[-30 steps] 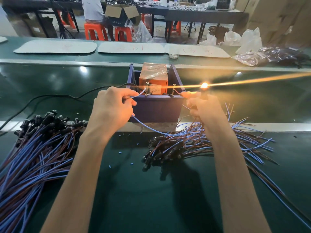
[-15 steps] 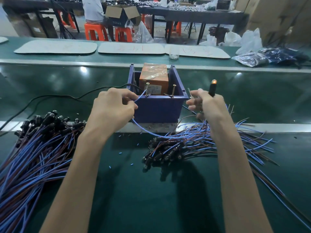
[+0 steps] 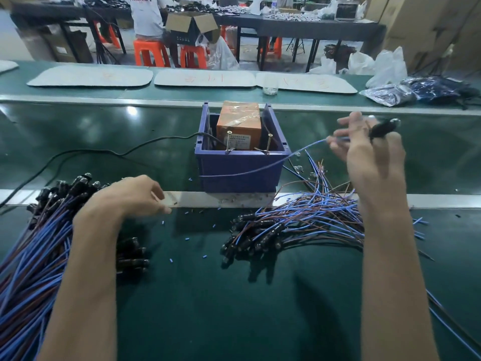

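My right hand (image 3: 374,162) is raised to the right of a blue bin (image 3: 242,170) and holds a black lamp head (image 3: 384,129) whose blue wire (image 3: 307,147) trails left across the bin's front. An orange box (image 3: 238,123) stands inside the bin, with two upright screws (image 3: 269,143) on the front rim. My left hand (image 3: 132,195) has dropped to the table by the big left pile of blue and brown wired lamps (image 3: 33,246); its fingers are curled, and I cannot see anything in them. A second pile of wired lamps (image 3: 299,225) lies under my right forearm.
A black cable (image 3: 104,152) runs left from the bin over the dark green belt (image 3: 117,131). Small blue insulation bits (image 3: 170,260) dot the green table. White mats (image 3: 203,79) and plastic bags (image 3: 390,93) lie on the far side. A seated person and orange stools are behind.
The lamp has gone dark. My right hand lifted it up and rightward away from the bin. My left hand let go of the wire and dropped to the left pile.
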`<act>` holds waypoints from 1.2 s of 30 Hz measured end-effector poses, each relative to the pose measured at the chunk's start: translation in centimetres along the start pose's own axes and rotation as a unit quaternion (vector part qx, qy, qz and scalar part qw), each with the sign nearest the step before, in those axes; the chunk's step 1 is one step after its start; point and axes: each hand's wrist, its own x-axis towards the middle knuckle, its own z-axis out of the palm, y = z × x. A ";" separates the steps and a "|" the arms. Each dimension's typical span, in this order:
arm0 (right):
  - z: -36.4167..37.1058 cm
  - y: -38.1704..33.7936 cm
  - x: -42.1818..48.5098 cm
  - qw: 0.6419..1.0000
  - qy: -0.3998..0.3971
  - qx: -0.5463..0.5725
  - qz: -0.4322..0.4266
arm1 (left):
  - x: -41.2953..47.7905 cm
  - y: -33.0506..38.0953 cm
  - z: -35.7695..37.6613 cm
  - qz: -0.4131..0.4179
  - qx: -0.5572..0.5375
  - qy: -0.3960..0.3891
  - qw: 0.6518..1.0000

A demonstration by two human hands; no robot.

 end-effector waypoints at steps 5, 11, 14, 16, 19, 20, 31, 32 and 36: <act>-0.3 -1.9 -0.9 0.940 0.155 -0.158 -0.261 | 0.8 -2.7 -0.1 -0.047 0.044 -0.037 0.997; 0.5 -3.0 -2.0 0.922 0.098 -0.230 -0.295 | 1.7 -3.2 0.8 -0.035 0.054 -0.070 0.995; 1.5 -1.5 -1.7 0.924 -0.097 -0.321 -0.184 | 1.9 -3.6 0.9 -0.030 0.052 -0.085 0.995; 2.4 -0.2 -1.6 0.891 -0.207 -0.389 -0.105 | 1.8 -3.8 0.8 -0.028 0.051 -0.094 0.994; 3.5 1.2 -1.9 0.839 -0.331 -0.432 -0.023 | 1.3 -3.9 0.6 -0.025 0.063 -0.103 0.992; 3.6 1.6 -1.9 0.832 -0.351 -0.430 -0.002 | 1.2 -3.9 0.5 -0.026 0.066 -0.104 0.992; 3.4 4.5 -0.9 0.834 -0.349 -0.428 0.021 | 1.1 -4.0 0.8 -0.037 0.005 -0.111 0.993; 3.5 4.9 -1.0 0.830 -0.352 -0.430 0.030 | 1.1 -4.0 0.8 -0.031 -0.001 -0.108 0.994; 4.0 6.0 -1.2 0.847 -0.330 -0.415 0.039 | 1.1 -3.7 0.6 -0.002 -0.014 -0.083 0.996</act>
